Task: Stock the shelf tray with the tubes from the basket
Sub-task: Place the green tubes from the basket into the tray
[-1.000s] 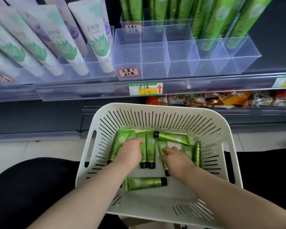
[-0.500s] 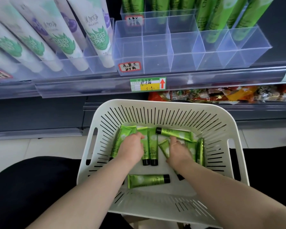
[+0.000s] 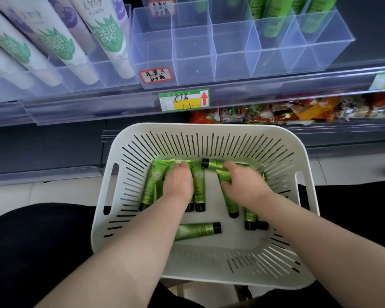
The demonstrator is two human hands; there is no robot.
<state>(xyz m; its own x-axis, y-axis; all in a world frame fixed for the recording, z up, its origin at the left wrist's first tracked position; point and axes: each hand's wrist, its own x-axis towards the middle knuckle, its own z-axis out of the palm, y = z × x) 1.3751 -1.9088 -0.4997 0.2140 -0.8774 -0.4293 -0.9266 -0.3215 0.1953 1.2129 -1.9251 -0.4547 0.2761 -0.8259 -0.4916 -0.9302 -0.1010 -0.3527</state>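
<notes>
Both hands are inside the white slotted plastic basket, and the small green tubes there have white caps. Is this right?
Not quite. The head view shows both hands, left hand and right hand, inside the white slotted plastic basket, but the small green tubes have black caps, not white.

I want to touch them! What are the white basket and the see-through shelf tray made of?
The basket looks like matte white moulded plastic, with slits cut through its walls. The shelf tray looks like clear, glossy hard plastic, maybe acrylic: you see straight through its shiny dividers.
</notes>
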